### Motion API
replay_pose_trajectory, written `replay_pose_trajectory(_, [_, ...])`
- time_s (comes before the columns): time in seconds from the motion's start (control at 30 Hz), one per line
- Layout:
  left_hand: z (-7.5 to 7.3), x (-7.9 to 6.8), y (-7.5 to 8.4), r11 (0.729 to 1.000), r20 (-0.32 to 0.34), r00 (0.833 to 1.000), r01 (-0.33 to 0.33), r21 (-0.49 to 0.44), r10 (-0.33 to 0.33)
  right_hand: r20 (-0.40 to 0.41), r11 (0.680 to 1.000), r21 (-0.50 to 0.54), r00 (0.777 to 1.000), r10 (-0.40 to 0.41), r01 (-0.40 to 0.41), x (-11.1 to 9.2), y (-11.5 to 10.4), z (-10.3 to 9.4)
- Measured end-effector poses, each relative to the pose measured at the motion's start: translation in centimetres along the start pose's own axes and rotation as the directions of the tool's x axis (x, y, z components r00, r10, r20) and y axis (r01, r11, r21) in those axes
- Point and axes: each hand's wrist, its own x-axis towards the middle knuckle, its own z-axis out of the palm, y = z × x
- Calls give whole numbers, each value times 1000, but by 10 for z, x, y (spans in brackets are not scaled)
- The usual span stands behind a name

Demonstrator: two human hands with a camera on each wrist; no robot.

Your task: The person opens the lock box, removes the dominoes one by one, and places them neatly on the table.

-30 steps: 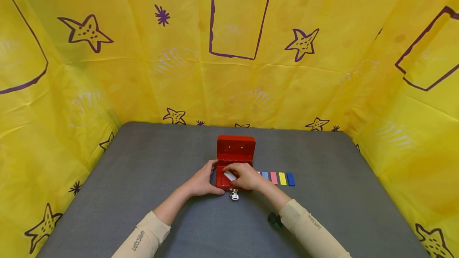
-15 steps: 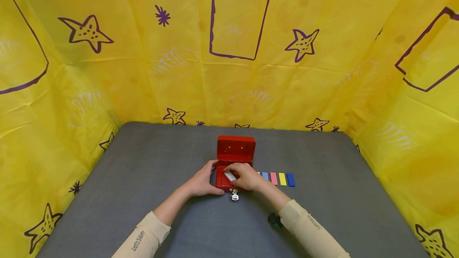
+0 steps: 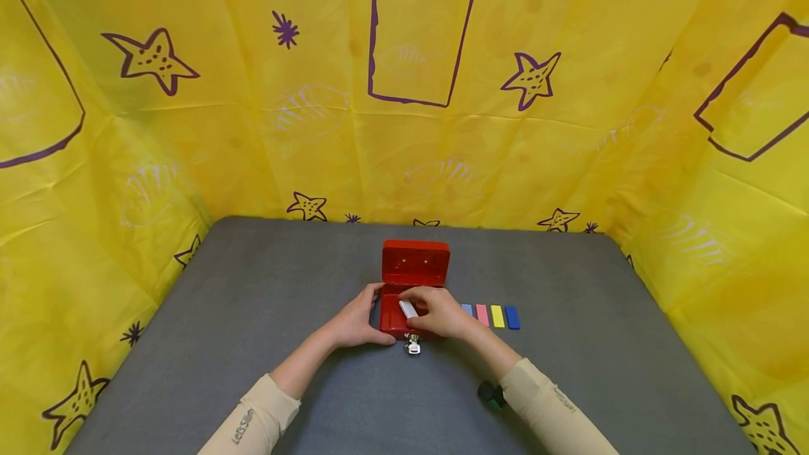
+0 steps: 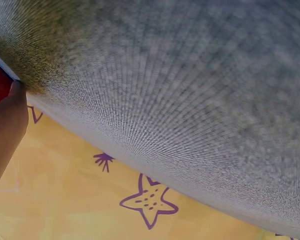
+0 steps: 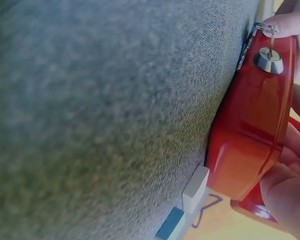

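A red metal cash box (image 3: 389,319) stands on the grey table with its lid (image 3: 415,262) raised. My left hand (image 3: 355,319) holds the box's left side, thumb at the front corner and fingers at the back. Inside the box, my right hand (image 3: 439,312) pinches a small white oblong block (image 3: 408,309) between thumb and fingers. A key sits in the front lock (image 5: 269,61), with its keyring and metal tag (image 3: 413,345) hanging down. In the right wrist view, another white block (image 5: 195,189) stands beside the box; my right forearm hides it in the head view.
Right of the box runs a row of light blue (image 3: 468,310), pink (image 3: 482,314), yellow (image 3: 497,317) and dark blue (image 3: 512,317) blocks. A small black and green object (image 3: 491,395) lies by my right sleeve. Yellow patterned cloth (image 3: 411,153) walls the table's back and sides.
My right hand has shifted slightly to the right with the white block, more of which now shows. My left hand stays on the box.
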Motion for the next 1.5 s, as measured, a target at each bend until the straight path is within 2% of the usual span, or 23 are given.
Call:
replay_pose_trajectory(0.2, [0,0,0,1000,-1,1000,6,0,-6,10,986,144,997,82,-83,-6,3,-4])
replay_pose_trajectory(0.33, [0,0,0,1000,6,1000,12,4,-12,5,960,251,992,129,-126,-10,6,-6])
replay_pose_trajectory(0.57, [0,-2,1,1000,21,1000,20,5,-20,-10,882,436,979,202,-177,-14,13,-9])
replay_pose_trajectory(0.7, [0,-2,1,1000,16,1000,27,-7,-27,-4,835,507,968,250,-213,-17,16,-12])
replay_pose_trajectory(0.87, [0,-1,-1,1000,12,1000,23,-6,-23,16,790,562,958,285,-244,-19,18,-14])
replay_pose_trajectory(0.97, [0,0,-1,1000,11,1000,24,-4,-24,17,768,595,959,282,-236,-21,19,-15])
replay_pose_trajectory(1.13, [0,1,-1,1000,13,1000,23,0,-23,10,741,628,954,300,-239,-25,19,-18])
replay_pose_trajectory(1.27, [1,1,-2,1000,5,1000,3,-1,-3,4,724,642,946,326,-252,-28,21,-21])
replay_pose_trajectory(1.5, [2,1,-2,1000,-11,1000,-21,-3,21,-11,721,648,944,331,-245,-38,29,-28])
